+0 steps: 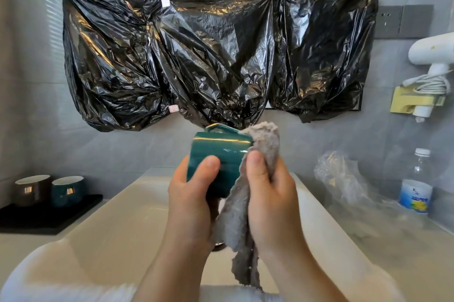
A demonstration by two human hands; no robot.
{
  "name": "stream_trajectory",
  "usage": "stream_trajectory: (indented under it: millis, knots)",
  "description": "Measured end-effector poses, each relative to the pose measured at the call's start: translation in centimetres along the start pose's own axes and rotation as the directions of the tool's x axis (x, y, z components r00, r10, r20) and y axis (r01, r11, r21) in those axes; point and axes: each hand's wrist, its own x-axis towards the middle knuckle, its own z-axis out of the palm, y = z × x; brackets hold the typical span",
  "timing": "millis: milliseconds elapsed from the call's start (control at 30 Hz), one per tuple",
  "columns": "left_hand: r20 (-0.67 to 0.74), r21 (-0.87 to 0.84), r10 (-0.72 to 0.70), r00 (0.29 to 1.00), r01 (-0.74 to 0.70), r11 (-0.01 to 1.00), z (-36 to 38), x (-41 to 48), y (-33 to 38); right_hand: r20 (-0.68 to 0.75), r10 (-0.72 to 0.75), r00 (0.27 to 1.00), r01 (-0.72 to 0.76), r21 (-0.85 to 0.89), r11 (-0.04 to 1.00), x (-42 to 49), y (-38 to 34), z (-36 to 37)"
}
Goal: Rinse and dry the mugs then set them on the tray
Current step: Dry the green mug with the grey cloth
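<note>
Head view: drying of a glazed mug over the sink. The person's left hand (194,193) is curled round the body of the teal mug (221,151), thumb on the near wall. It holds the mug tipped on its side above the white sink (118,215), handle uppermost. The right hand (267,193) is closed on a bunched grey cloth (266,139). The cloth's upper fold is pressed against the mug's right end, apparently the mouth, and its loose tail hangs down between the wrists. At far left, well apart from the hands, a black tray (49,218) already carries a dark mug (32,189) and a second teal mug (66,191), upright and side by side.

Handling: the mug looks like glazed ceramic, so rigid, moderately heavy and breakable against the basin; its gloss suggests it is slippery while wet. A full wrap round the body, as shown, seems the safest hold during wiping; the handle would serve for carrying to the tray. The cloth is soft, limp and conforms to the rim.
</note>
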Motion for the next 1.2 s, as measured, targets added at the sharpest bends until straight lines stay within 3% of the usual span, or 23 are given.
stream_trajectory:
  millis: [167, 300, 500, 667, 733, 800, 933, 1067, 1200]
  knots:
    - [0.144, 0.099, 0.036, 0.989, -0.051, 0.994, 1.2, -0.7, -0.1, -0.021, 0.336, 0.942, -0.316, 0.291, 0.903, 2.1, -1.3, -2.6]
    - [0.113, 0.079, 0.045, 0.993, -0.054, 0.995, 0.7, -0.6, -0.1, -0.008, 0.391, 0.921, -0.378, 0.23, 0.897, 1.9, -1.1, -2.2]
    - [0.076, 0.084, 0.031, 0.997, -0.038, 0.996, 0.5, -0.3, -0.1, 0.003, 0.277, 0.961, -0.269, 0.251, 0.93, 0.8, -0.4, -0.4]
    - [0.154, 0.138, 0.032, 0.987, -0.054, 0.989, 0.6, -0.5, -0.4, -0.107, 0.368, 0.924, -0.314, 0.339, 0.887, 2.1, 0.1, -2.1]
    - [0.112, 0.105, 0.013, 0.994, -0.025, 0.994, 0.8, -0.5, -0.4, -0.083, 0.327, 0.941, -0.29, 0.296, 0.91, 1.9, 0.3, -1.6]
    - [0.015, -0.001, -0.04, 0.999, 0.04, 0.999, 0.8, -0.2, -0.3, -0.041, 0.198, 0.979, -0.181, 0.257, 0.949, 0.8, 0.5, -0.1]
    - [-0.05, -0.236, -0.205, 0.977, 0.188, 0.954, 0.6, -0.1, 0.1, 0.073, -0.091, 0.993, 0.097, -0.087, 0.991, -1.0, 1.2, 1.8]
    - [-0.119, -0.222, -0.2, 0.972, 0.171, 0.96, 1.0, -0.4, 0.1, 0.024, 0.031, 0.999, -0.031, 0.002, 1.0, -0.6, 1.8, 1.3]
    - [-0.134, -0.207, -0.214, 0.967, 0.184, 0.961, 0.4, -0.1, 0.6, 0.056, -0.034, 0.998, 0.044, -0.188, 0.981, -1.7, 1.7, 2.0]
